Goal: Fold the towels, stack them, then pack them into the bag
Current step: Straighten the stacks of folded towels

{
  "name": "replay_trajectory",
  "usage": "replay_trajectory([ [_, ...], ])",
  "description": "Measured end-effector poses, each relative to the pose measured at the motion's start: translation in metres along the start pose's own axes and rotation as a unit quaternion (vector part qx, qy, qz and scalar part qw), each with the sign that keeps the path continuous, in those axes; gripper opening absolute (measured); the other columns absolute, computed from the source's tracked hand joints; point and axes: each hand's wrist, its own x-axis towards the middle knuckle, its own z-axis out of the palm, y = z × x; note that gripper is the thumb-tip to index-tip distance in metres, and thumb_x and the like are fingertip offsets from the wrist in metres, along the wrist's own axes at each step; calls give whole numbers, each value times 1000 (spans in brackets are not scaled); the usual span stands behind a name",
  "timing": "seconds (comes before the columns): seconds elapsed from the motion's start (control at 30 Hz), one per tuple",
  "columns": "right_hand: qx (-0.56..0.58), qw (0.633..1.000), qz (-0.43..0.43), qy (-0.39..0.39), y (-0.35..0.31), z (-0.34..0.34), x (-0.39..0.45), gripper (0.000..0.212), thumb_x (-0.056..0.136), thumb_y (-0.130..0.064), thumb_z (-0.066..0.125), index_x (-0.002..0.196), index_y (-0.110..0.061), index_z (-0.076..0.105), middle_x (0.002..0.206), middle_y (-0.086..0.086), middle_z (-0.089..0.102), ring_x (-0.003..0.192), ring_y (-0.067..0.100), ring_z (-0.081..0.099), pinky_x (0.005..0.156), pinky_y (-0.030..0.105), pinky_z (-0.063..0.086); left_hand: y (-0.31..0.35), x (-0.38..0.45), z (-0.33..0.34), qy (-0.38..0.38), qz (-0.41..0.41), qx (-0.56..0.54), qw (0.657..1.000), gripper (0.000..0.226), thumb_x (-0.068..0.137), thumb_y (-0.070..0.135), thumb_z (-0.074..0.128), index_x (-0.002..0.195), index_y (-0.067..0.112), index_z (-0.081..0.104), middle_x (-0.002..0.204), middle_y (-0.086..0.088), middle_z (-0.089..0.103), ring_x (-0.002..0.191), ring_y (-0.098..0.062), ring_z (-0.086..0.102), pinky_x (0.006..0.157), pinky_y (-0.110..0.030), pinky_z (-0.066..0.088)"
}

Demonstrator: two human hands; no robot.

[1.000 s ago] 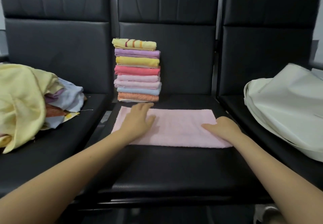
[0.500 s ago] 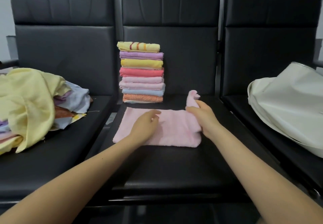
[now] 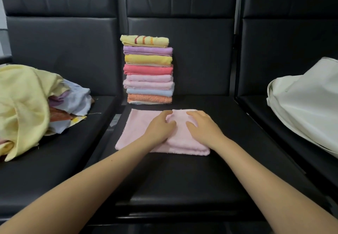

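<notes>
Black padded seats stand in a row. On the middle seat (image 3: pixel 173 179) lies a pink towel (image 3: pixel 139 129), its right part folded over. The left hand (image 3: pixel 161 127) and right hand (image 3: pixel 203 127) press it with relaxed fingers. Behind it stands a stack of folded towels (image 3: pixel 148 69). Unfolded towels (image 3: pixel 27 106) heap at left; a white bag (image 3: pixel 307 104) lies at right.

both hands, left hand (image 3: pixel 161 127) and right hand (image 3: pixel 202 127), flat on the half-folded pink towel (image 3: pixel 135 129), stack of folded towels (image 3: pixel 148 70) right behind it, white bag (image 3: pixel 307 104) on the right seat
</notes>
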Motion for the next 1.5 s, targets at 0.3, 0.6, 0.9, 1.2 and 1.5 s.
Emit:
replay_trajectory([
  [0.3, 15, 996, 40, -72, -4, 10, -3, 56, 102, -37, 39, 153, -20, 25, 161, 2, 12, 144, 22, 22, 112, 35, 29, -13, -5, 9, -46, 27, 325, 944, 51, 104, 37, 22, 154, 27, 16, 159, -8, 17, 145, -26, 14, 116, -39, 14],
  [0.6, 310, 906, 278, -78, -21, -18, -15, 51, 87, -40, 68, 124, -7, 56, 102, 9, 65, 81, 20, 61, 63, 28, 47, -13, -5, 7, -14, 56, 264, 963, 46, 104, 31, 26, 148, 24, 36, 153, -2, 36, 138, -25, 33, 112, -37, 23],
  [0.9, 192, 924, 302, -136, -25, -39, -17, 35, 99, -26, 51, 70, -8, 45, 65, 5, 46, 55, 14, 43, 55, 23, 37, -1, 1, -6, 23, 64, -33, 997, 37, 101, 18, 36, 132, 16, 54, 137, -1, 53, 126, -18, 46, 106, -32, 36],
  [1.2, 454, 886, 29, -88, -43, -32, -24, 22, 96, -27, 54, 105, -17, 72, 91, -1, 71, 96, 13, 65, 88, 28, 50, -6, 12, -25, -74, -204, -482, 849, 58, 87, 48, 61, 128, 7, 56, 118, -18, 67, 106, -30, 67, 82, -37, 54],
  [1.5, 234, 970, -61, -28, -45, 9, -18, 46, 91, -29, 64, 136, -26, 51, 137, -6, 42, 128, 8, 37, 104, 22, 35, -11, 16, -60, 65, -160, -185, 967, 9, 89, 17, 49, 85, 14, 57, 90, -7, 59, 77, -19, 52, 70, -30, 41],
])
